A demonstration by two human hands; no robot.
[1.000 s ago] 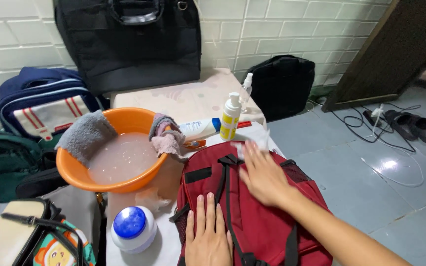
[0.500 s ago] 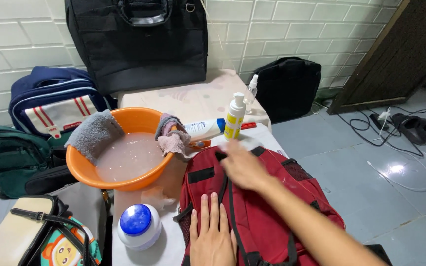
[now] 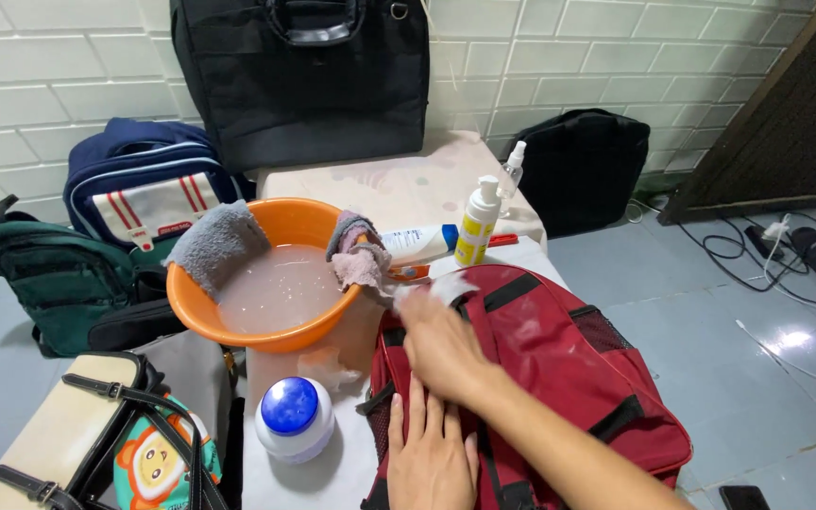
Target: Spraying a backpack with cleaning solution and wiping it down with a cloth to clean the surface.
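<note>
The right hand (image 3: 441, 345) is wiping the top of the red backpack (image 3: 559, 378) lying on the table (image 3: 408, 189), fingers closed on a white wipe (image 3: 441, 288), while the left hand (image 3: 432, 453) is pressing flat, fingers spread, beside the orange basin (image 3: 266, 283); judging by this, the next stroke needs steady bracing.

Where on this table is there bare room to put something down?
The far tabletop behind the orange basin and bottles is bare. A small patch shows between the blue-capped jar and the red backpack. The near half is crowded by both hands.
</note>
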